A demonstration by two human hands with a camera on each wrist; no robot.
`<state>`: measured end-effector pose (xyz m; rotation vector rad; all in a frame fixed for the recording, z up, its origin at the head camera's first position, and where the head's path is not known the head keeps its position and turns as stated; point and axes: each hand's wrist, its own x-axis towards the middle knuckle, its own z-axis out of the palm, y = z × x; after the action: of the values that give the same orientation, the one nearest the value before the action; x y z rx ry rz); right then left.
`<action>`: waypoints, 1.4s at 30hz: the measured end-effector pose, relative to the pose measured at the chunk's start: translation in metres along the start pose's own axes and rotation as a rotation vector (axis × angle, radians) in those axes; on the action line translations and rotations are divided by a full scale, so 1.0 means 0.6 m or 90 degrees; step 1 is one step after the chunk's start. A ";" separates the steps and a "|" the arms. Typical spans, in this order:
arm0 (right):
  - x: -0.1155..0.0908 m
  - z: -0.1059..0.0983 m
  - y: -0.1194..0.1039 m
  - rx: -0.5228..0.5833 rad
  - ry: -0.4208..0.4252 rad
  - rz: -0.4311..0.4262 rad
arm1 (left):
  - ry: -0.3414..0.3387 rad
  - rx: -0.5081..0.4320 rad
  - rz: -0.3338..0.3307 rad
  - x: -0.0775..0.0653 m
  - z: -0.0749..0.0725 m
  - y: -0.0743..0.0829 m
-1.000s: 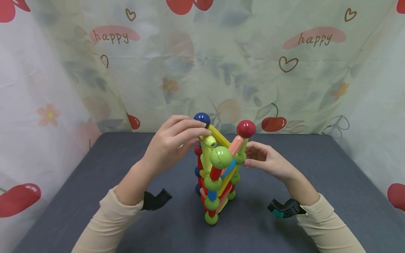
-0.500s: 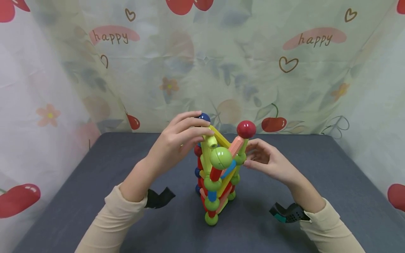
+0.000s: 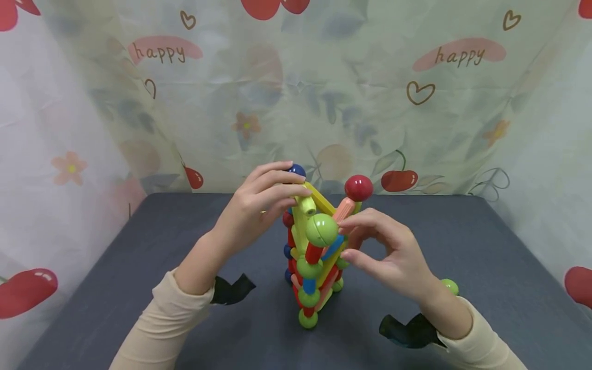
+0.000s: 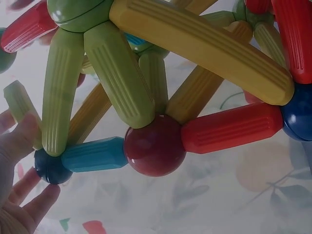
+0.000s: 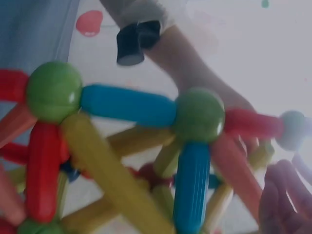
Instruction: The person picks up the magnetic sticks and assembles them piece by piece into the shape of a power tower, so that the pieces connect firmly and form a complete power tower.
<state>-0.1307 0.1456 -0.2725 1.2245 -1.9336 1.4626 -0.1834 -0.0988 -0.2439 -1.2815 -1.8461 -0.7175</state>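
Observation:
A tower of coloured magnetic sticks and balls stands upright on the table. At its upper left, my left hand reaches over the dark blue ball and pinches a short light green stick, whose free end points toward me. The left wrist view has the thumb against that stick and other fingers at the blue ball. My right hand has its thumb and forefinger spread and curved, fingertips right at the green ball on the tower's front corner. That ball sits on a red stick.
A red ball tops the tower's right rear post, with a pink stick below it. One loose green ball lies on the dark table, partly hidden behind my right wrist. A patterned cloth hangs around the table.
My right hand has moved left and toward me, from the tower's right side to the front green ball. A green ball on the table now shows behind that wrist. My left hand has barely shifted.

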 end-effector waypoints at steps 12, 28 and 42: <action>0.026 0.027 0.002 -0.052 0.025 0.038 | 0.003 -0.015 -0.011 -0.003 -0.001 -0.001; 0.029 0.020 0.000 -0.062 -0.005 0.043 | 0.017 -0.166 -0.207 -0.019 0.006 -0.009; 0.024 0.018 0.009 -0.144 -0.013 -0.045 | -0.374 -0.017 -0.642 -0.177 0.067 -0.182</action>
<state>-0.1408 0.1305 -0.2686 1.1952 -1.9850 1.1638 -0.2754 -0.1580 -0.3572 -0.5010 -3.0123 -0.9117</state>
